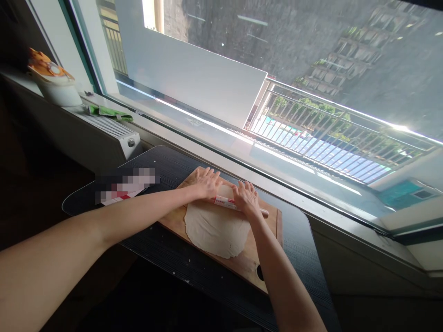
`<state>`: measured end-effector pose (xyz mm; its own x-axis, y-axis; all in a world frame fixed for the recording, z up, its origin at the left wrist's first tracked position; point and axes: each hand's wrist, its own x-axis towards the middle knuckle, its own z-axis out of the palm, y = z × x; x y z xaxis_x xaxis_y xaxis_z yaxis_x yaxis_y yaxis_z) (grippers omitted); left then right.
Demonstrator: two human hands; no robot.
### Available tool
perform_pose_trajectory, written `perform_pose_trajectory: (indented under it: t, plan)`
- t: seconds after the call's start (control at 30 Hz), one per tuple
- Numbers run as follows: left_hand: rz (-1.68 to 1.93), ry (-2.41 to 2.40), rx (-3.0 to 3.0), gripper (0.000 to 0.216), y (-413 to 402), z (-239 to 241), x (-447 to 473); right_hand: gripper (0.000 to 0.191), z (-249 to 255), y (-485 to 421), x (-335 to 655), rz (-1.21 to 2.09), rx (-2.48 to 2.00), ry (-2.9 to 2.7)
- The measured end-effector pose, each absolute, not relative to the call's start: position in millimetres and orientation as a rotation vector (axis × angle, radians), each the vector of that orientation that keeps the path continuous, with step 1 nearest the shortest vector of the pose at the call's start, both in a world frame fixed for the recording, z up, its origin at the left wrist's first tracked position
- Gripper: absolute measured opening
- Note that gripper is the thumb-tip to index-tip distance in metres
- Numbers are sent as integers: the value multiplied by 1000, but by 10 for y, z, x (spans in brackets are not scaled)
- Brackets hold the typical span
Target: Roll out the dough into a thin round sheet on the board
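Observation:
A rolling pin (227,203) with a red-and-white label lies across a wide, flat sheet of dough (218,228). On the pin's left part rests my left hand (208,183), its fingers stretched out forward and slightly spread. My right hand (247,197) lies over the pin's right part, palm down, fingers also extended past it. Beyond the right hand a wooden handle end (265,213) sticks out. The dough has an uneven edge and faint wrinkles. Beneath it is a wooden cutting board (273,230). My hands cover parts of the pin.
The board sits on a dark table (308,258) beside a window sill (194,159). A blurred-out packet (128,186) lies at the table's left. Farther left, a radiator (114,129) carries a green cloth (110,113) and a white bucket (58,90) with an orange item on top.

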<state>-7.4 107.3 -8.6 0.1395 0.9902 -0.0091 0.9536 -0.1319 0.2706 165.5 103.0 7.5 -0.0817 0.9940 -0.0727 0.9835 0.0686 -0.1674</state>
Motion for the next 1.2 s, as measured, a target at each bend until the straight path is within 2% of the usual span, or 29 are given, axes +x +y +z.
perform_pose_trajectory:
  t: [0.23,0.4,0.5,0.7,0.9,1.1,1.2]
  plan:
    - [291,1828,2317,58,725,-229,-69,51,-66,660,1747,17,-1927,-2403]
    - [274,1965,2175,56,1106,-71,-69,55,64,990,1652,111,-2095,-2242]
    - [264,1943,2176,54,1055,-100,-82,55,68,933,1657,169,-2094,-2276]
    - [295,1835,2274,59,755,-228,-75,53,-53,636,1740,-11,-1968,-2405]
    - [218,1922,2161,61,1018,-72,-60,60,58,892,1643,165,-2118,-2297]
    - [249,1853,2248,61,721,-209,-67,53,-73,574,1723,-27,-1944,-2420]
    - [250,1887,2207,62,867,-167,-58,54,-43,717,1695,10,-1986,-2373]
